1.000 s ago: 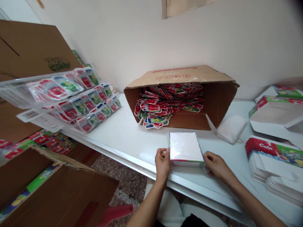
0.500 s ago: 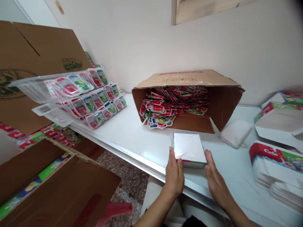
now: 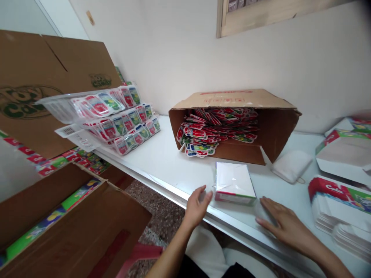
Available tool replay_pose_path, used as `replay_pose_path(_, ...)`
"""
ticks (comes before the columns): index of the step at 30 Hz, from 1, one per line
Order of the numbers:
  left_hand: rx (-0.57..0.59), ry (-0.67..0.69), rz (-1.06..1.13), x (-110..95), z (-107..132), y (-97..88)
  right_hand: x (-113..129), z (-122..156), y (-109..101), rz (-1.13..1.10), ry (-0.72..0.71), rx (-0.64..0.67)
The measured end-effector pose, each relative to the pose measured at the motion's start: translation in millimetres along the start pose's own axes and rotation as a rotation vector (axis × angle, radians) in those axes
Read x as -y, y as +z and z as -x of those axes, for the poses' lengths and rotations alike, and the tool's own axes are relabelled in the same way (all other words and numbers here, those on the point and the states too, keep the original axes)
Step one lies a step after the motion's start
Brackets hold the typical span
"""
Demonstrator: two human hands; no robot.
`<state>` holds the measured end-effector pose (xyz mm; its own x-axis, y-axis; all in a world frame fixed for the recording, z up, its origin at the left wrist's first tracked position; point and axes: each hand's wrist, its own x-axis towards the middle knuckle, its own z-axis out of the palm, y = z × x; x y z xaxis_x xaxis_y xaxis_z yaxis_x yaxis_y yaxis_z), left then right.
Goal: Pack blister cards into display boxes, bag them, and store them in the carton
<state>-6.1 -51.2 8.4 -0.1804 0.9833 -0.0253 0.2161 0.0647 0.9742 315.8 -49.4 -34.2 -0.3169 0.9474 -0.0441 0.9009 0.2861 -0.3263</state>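
Note:
A small white carton (image 3: 234, 179) with a red and green printed side lies on the white table, its plain face up. My left hand (image 3: 197, 206) is just left of the carton's near corner, thumb and fingers apart, holding nothing. To the right of the carton, my right hand (image 3: 282, 222) hovers at the table's near edge, fingers stretched out and nothing in it. Behind the carton, an open cardboard box (image 3: 278, 133) lies on its side, filled with many red, green and blue can-shaped sachets (image 3: 199, 133).
Clear packs of sachets (image 3: 124, 119) are stacked at the table's left. A big cardboard box (image 3: 116, 216) stands below them, beside the table edge. Flattened printed cartons (image 3: 342, 200) are piled at right, near a white pouch (image 3: 292, 166) and opened cartons (image 3: 344, 150).
Both hands have come off the carton's sides and moved apart, the left one leftward and the right one rightward. The carton stays on the table. The view has shifted slightly.

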Motion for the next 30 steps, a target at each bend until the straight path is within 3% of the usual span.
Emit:
replay_pose_path(3, -0.031, -0.082, 0.154, -7.0, -14.6, 2.9, -0.4, -1.4, -30.7, 0.035, 0.1, -0.029)
replay_pose_path(6, 0.028, -0.103, 0.228, -11.3, -26.6, 10.6, 30.8, -11.3, -60.6, -0.043, 0.191, -0.207)
replay_pose_path(9, 0.067, -0.073, 0.304, -13.2, -29.9, 13.8, 73.6, -32.5, -75.6, -0.301, -0.013, -0.281)
replay_pose_path(12, 0.063, -0.007, 0.334, -16.2, -26.3, 11.4, 100.2, -58.3, -74.2, -0.389, -0.196, -0.226)
replay_pose_path(15, 0.031, 0.069, 0.302, -19.9, -19.3, 8.6, 106.3, -76.5, -67.8, -0.379, -0.288, -0.152)
replay_pose_path(23, -0.032, 0.455, -0.112, -12.8, -6.0, 11.3, 95.5, -84.8, -67.3, -0.332, -0.293, 0.021)
replay_pose_path(25, -0.045, 0.456, -0.064, -8.9, -5.9, 13.6, 95.9, -85.0, -68.7, -0.331, -0.297, 0.031)
replay_pose_path(30, -0.059, 0.253, 0.211, -4.4, -12.7, 18.8, 100.8, -87.5, -74.7, -0.376, -0.304, 0.085)
